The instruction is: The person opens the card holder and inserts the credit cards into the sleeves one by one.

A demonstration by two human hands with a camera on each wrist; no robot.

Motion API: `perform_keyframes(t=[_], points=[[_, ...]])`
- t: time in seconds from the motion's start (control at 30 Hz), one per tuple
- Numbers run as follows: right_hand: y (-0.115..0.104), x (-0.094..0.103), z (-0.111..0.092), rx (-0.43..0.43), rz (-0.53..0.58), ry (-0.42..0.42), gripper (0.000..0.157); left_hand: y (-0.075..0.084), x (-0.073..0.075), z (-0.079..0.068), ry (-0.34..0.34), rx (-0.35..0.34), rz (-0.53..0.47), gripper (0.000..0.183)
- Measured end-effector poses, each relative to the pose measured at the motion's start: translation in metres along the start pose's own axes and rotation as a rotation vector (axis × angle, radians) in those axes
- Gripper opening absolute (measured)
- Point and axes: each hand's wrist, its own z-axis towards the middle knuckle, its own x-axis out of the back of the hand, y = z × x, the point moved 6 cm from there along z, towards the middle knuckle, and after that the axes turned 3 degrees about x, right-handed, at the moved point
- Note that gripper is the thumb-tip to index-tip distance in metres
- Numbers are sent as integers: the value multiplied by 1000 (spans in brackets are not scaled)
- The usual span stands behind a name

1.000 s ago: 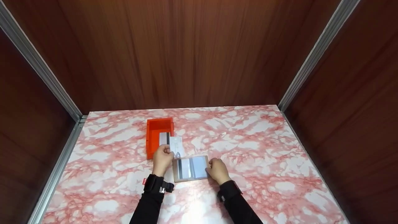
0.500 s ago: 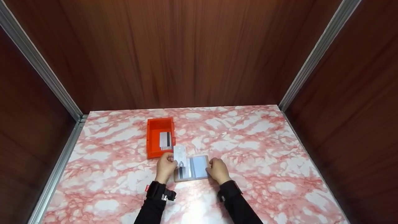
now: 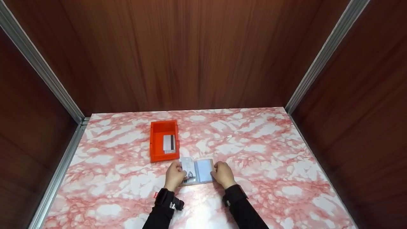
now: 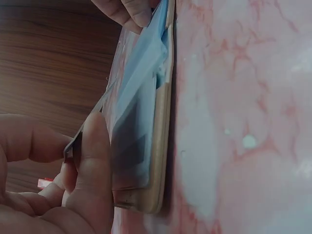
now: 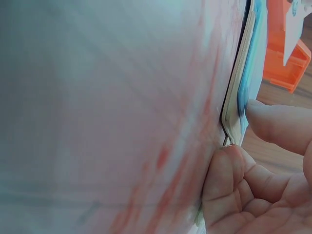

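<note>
An open tan card holder (image 3: 206, 171) with clear bluish sleeves (image 4: 141, 63) lies flat on the table; one sleeve has a dark-striped card in it. My left hand (image 3: 175, 177) pinches a white card (image 3: 187, 165) between thumb and fingers. That card is tilted over the holder's left page, seen nearly edge-on in the left wrist view. At the opposite side, my right hand (image 3: 223, 175) grips the holder's right edge. Its thumb (image 5: 265, 119) presses on the sleeve, with the curled fingers at the cover's edge.
Behind my left hand stands an orange bin (image 3: 156, 140) with striped cards (image 3: 169, 143) inside, close to the holder. The pink-and-white marbled table (image 3: 264, 152) is enclosed by brown wood-grain panels (image 3: 190, 57) and metal corner posts.
My left hand has brought the white card from beside the bin down and rightward, over the holder's left page. The right hand has stayed at the holder's edge.
</note>
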Motion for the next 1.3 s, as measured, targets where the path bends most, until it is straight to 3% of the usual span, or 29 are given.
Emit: perform_keyframes(t=[0.17, 0.37, 0.6, 0.77, 1.3], points=[[-1, 0, 0, -5, -2, 5, 23, -6, -8, -3, -45, 25, -41, 30], [-1, 1, 0, 9, -3, 23, 21, -5, -9, -3, -8, -46, 137, 23], [-1, 1, -1, 5, 0, 10, 21, -5, -12, -5, -31, -28, 127, 28], [0, 0, 0, -1, 11, 7, 21, -1, -13, -6, -18, -55, 174, 29], [0, -2, 1, 3, 6, 12, 23, -7, -21, -5, -40, 56, 80, 36]])
